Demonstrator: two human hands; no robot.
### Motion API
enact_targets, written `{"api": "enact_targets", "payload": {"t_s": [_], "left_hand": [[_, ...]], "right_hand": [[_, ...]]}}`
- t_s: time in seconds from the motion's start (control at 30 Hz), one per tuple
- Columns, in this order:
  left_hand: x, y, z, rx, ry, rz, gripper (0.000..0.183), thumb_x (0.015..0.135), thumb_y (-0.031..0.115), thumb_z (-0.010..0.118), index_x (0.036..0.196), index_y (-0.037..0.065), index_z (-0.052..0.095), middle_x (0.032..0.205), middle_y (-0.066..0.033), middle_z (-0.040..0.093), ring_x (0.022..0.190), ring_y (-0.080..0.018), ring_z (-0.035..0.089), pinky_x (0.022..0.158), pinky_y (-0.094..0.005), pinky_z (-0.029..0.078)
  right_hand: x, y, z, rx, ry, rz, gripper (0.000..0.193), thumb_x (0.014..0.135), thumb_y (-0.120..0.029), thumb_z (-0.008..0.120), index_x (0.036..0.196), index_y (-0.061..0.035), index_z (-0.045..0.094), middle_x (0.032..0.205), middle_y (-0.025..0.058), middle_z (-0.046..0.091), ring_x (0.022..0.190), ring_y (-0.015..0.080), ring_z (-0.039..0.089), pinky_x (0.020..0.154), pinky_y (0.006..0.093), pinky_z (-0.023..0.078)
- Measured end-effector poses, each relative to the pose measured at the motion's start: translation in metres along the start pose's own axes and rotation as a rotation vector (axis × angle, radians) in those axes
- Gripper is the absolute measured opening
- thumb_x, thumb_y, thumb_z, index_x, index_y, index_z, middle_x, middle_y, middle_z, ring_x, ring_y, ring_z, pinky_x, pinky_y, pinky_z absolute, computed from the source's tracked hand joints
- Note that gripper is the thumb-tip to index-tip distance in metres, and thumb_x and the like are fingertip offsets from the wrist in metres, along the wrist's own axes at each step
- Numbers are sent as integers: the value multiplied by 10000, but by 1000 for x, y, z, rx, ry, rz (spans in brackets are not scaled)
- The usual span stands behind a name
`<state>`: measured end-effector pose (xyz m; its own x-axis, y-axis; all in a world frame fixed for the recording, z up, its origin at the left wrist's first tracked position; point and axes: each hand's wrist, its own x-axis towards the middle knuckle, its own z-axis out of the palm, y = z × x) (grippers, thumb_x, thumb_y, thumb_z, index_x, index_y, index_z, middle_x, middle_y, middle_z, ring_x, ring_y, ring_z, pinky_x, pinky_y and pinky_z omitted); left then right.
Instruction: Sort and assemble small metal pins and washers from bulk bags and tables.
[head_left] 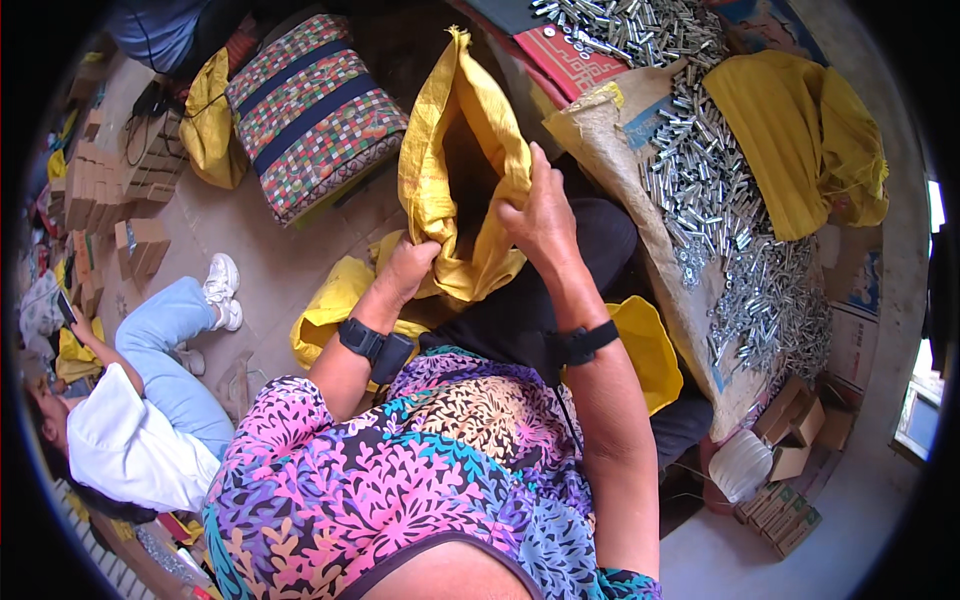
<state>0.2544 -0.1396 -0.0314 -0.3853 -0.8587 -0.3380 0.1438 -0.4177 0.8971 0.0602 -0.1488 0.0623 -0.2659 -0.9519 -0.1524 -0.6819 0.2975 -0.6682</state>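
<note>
So I've got this crinkly yellow woven sack [425,175] right up at 12 o'clock, its mouth gaping in a tall pointed shape, dark inside, with a frayed tip at the top. My left hand [408,268] is at its lower left edge, thumb and curled fingers pinching a bunched fold, though I can't tell how the hidden fingertips sit. My right hand [543,215] has the right edge pinched, thumb on the inner side, fingers lying close together along the outside.

A second slouchy yellow sack [335,305] is crumpled at 9 o'clock, and another smooth-curved yellow sack [650,355] pokes out under my right forearm, between 3 and 4. Over at 2 there's a big glittery heap of silvery metal cylinders and small fasteners [705,180] on a wrinkled off-white woven sheet [640,230], with a ribbed mustard-yellow cloth-like sack [770,130] draped on its far side.

Toward 11 sits a boxy, padded-looking bundle in multicoloured checks with navy bands [315,115]. Brown cardboard boxes [95,185] stack up between 9 and 10, and a person in a white top and pale jeans [140,440] is at 8.
</note>
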Motion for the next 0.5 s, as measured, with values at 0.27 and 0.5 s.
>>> {"api": "enact_targets", "payload": {"t_s": [0.27,0.5], "left_hand": [[-18,12,-36,-261,155,-281,314,821,115,573,1110,-5,591,1019,-60,608,924,-155,578,836,-310,463],[-27,38,-32,300,595,486,375,853,97,615,1171,28,429,955,-13,523,787,-59,482,698,-191,407]], "right_hand": [[-26,31,-10,234,-17,-80,505,751,37,531,1251,-30,501,1171,208,588,1100,370,557,923,375,448],[-51,31,-10,218,-64,-91,534,753,42,545,1277,-16,464,1231,206,547,1147,362,527,965,355,420]]}}
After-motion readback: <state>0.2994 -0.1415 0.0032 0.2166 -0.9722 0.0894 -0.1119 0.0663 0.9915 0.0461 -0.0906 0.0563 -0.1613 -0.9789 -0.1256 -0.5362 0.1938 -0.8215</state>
